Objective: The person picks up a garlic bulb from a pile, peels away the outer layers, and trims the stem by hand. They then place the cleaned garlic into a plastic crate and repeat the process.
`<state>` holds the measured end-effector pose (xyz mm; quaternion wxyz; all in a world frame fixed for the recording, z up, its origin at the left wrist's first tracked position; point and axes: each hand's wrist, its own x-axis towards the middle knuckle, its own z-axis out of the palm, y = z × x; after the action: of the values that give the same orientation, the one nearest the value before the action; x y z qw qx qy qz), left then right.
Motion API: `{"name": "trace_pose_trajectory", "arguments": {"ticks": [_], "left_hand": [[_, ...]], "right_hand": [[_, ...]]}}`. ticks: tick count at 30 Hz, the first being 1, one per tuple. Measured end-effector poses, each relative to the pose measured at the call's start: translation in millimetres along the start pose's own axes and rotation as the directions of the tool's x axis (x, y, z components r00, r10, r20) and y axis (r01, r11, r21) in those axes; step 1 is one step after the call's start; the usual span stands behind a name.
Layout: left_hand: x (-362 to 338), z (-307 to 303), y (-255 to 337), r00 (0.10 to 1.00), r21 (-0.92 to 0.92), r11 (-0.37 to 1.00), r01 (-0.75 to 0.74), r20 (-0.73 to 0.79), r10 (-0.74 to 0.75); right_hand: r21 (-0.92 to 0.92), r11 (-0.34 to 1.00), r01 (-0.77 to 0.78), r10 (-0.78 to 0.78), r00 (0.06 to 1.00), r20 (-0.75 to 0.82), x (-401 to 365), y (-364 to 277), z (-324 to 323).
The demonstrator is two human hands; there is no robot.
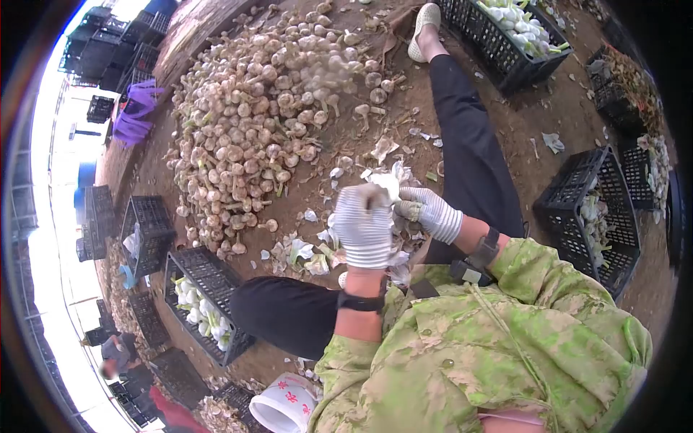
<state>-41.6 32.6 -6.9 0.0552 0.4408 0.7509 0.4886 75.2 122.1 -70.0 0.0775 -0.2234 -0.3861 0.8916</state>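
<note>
In front of my body, both hands are close together in striped, soiled work gloves. My left hand [364,225] is closed in a curl, with a white garlic bulb [385,182] showing at its fingertips. Right beside it, my right hand [431,212] has its fingers bent and pressed together near the bulb; what they pinch is hidden. Below and around the hands, loose garlic skins [307,252] lie on the soil. A large heap of unpeeled garlic bulbs [249,123] spreads ahead and to the left of the hands.
Black crates of white garlic stand by my left leg [206,260] and beyond my right foot [505,61]. Another crate [592,216] lies tipped at the right. A white bucket [281,404] is near my left hip. Another person [119,353] is at the far lower left.
</note>
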Motion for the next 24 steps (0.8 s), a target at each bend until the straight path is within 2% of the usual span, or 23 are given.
{"name": "trace_pose_trajectory", "arguments": {"ticks": [1,2,3,5,6,7,8,9,10,12,13,15,17,18,19,20,21,22,23,24], "left_hand": [[5,-5,1,0.958,-0.284,0.930,0.234,-0.095,-0.270],[9,-19,-17,0.908,-0.637,0.712,0.295,-0.045,-0.416],[12,-33,-37,0.847,-0.880,0.372,0.295,0.061,-0.528],[13,-45,-46,0.846,-0.810,0.467,0.354,0.065,-0.529],[12,-44,-30,0.819,-0.643,0.591,0.487,0.101,-0.564],[9,-34,-15,0.820,-0.644,0.591,0.486,0.101,-0.563],[4,-22,-2,0.943,-0.393,0.866,0.308,0.006,-0.333],[-1,-14,4,0.998,-0.088,0.994,0.062,-0.006,-0.062],[-1,-10,3,0.998,-0.086,0.994,0.065,-0.009,-0.066],[1,0,-3,0.990,0.030,0.990,-0.140,-0.033,0.140],[0,-4,-4,0.961,-0.459,0.857,0.235,-0.021,-0.275],[10,-19,-31,0.840,-0.725,0.596,0.346,-0.044,-0.541],[11,-34,-48,0.815,-0.638,0.598,0.486,0.084,-0.573],[9,-31,-50,0.852,-0.459,0.739,0.493,0.083,-0.517],[-1,-26,-69,0.975,-0.043,0.975,0.219,-0.025,-0.220],[-3,-29,-48,0.953,-0.129,0.946,0.297,0.097,-0.286],[-16,-20,-69,0.978,-0.141,0.970,0.200,0.096,-0.188],[-24,-15,-75,0.966,-0.139,0.963,0.230,0.148,-0.210],[-36,-9,-82,0.908,-0.088,0.921,0.378,0.230,-0.351],[-35,-6,-65,0.857,-0.232,0.850,0.472,0.345,-0.382]], "right_hand": [[0.003,0.999,-0.032,0.032,0.999,0.014,-5,-8,5],[-0.006,1.000,0.019,-0.018,0.998,0.063,-8,-11,6],[-0.003,1.000,0.018,-0.018,0.998,0.055,-11,-12,4],[0.102,0.990,-0.101,0.092,0.991,0.092,-13,-19,-3],[0.096,0.991,-0.097,0.087,0.991,0.098,-11,-17,-6],[0.095,0.991,-0.096,0.086,0.991,0.098,-10,-17,-5],[0.068,0.995,-0.074,0.069,0.994,0.082,-9,-17,-1],[0.040,0.998,-0.056,0.053,0.996,0.070,-8,-16,3],[0.040,0.997,-0.060,0.057,0.996,0.073,-7,-15,3],[0.142,0.986,-0.089,0.070,0.989,0.133,-9,-11,2],[0.192,0.976,-0.101,0.070,0.985,0.158,-10,-9,1],[0.205,0.973,-0.103,0.071,0.985,0.155,-11,-5,-5],[0.231,0.968,-0.096,0.058,0.985,0.164,-9,-6,-11],[0.285,0.942,-0.176,0.120,0.972,0.203,-10,-22,-3],[0.262,0.960,-0.101,0.080,0.993,0.087,-7,-13,-2],[0.213,0.973,-0.092,0.097,0.995,-0.013,-8,-25,11],[0.160,0.984,-0.078,0.098,0.987,-0.125,-13,-39,18],[0.260,0.962,-0.079,0.099,0.993,-0.063,-9,-19,-7],[0.359,0.927,-0.105,0.104,0.994,0.021,3,-5,-35],[0.296,0.951,-0.093,0.149,0.974,-0.173,1,-30,-31]]}}
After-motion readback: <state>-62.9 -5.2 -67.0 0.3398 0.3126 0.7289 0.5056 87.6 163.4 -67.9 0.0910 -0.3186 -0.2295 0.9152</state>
